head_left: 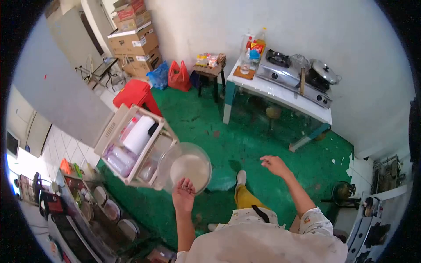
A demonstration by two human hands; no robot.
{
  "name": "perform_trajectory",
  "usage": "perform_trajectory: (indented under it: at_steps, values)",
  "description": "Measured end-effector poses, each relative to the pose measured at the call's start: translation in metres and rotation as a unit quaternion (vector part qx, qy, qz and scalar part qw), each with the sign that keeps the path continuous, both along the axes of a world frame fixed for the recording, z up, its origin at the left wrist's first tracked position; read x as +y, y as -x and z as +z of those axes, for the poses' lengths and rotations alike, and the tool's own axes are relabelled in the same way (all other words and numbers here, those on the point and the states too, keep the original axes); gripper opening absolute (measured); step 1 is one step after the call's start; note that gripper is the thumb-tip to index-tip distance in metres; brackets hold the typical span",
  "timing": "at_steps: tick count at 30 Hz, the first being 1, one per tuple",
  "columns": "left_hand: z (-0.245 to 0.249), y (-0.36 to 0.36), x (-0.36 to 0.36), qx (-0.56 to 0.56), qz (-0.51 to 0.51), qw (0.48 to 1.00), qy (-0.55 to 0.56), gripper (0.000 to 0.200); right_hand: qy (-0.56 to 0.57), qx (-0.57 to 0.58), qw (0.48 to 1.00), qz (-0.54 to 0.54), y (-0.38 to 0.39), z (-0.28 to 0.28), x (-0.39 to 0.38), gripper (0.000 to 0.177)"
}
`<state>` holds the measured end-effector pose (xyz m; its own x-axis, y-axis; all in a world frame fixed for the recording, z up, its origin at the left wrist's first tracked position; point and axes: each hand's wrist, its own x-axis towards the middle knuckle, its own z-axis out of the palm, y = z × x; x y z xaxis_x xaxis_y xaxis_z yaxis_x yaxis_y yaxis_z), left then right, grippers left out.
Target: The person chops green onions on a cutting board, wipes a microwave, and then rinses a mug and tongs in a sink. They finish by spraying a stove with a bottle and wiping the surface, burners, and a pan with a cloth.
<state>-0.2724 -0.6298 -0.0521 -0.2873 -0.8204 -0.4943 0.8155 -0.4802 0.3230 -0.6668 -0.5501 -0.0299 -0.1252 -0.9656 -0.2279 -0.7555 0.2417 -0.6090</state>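
Observation:
My left hand (183,195) is raised palm up with its fingers loosely curled and nothing in it. In this view it overlaps the near rim of a round, clear plastic tub (205,163) with a pale, cream-coloured bottom or contents. My right hand (273,165) hangs over the green floor, fingers slightly bent and apart, holding nothing. The tub sits beside a beige plastic rolling cart (124,115), which carries a white roll (139,133) and clear plastic packages (121,160).
Ahead to the right, a white table (280,97) bears a gas stove (277,74), a lidded pot (323,72) and bottles. A red bin (133,93), bags and a small stool (209,71) stand farther back. Shelving with dishes (100,195) is at lower left.

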Motion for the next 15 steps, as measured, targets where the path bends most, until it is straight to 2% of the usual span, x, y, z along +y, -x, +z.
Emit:
perform_trajectory:
  at_steps: [3,5,6,8,9,12,15]
  values:
    - [-0.011,0.072,-0.047,0.02,-0.01,1.0,-0.022,0.027,0.002,-0.001,0.999,-0.052,0.067,0.006,-0.045,0.035]
    - [-0.023,0.118,-0.085,0.042,-0.02,0.998,-0.036,0.026,0.077,0.023,0.995,-0.054,0.104,0.008,-0.091,0.038]
    - [-0.025,0.143,-0.105,0.041,-0.023,0.998,-0.033,0.026,0.081,0.023,0.995,-0.057,0.12,0.01,-0.116,0.038]
    - [-0.026,0.193,-0.129,0.062,-0.024,0.996,-0.057,0.025,0.226,0.032,0.973,-0.046,0.153,0.021,-0.165,0.042]
    - [-0.024,0.216,-0.142,0.058,-0.037,0.996,-0.059,0.029,0.228,0.003,0.972,-0.064,0.166,0.027,-0.188,0.044]
    - [-0.004,0.273,-0.185,0.07,-0.088,0.993,-0.041,0.027,0.262,-0.101,0.953,-0.118,0.194,0.031,-0.265,0.046]
    - [0.0,0.321,-0.239,0.06,-0.105,0.991,-0.051,0.024,0.29,-0.082,0.945,-0.126,0.219,0.015,-0.332,0.045]
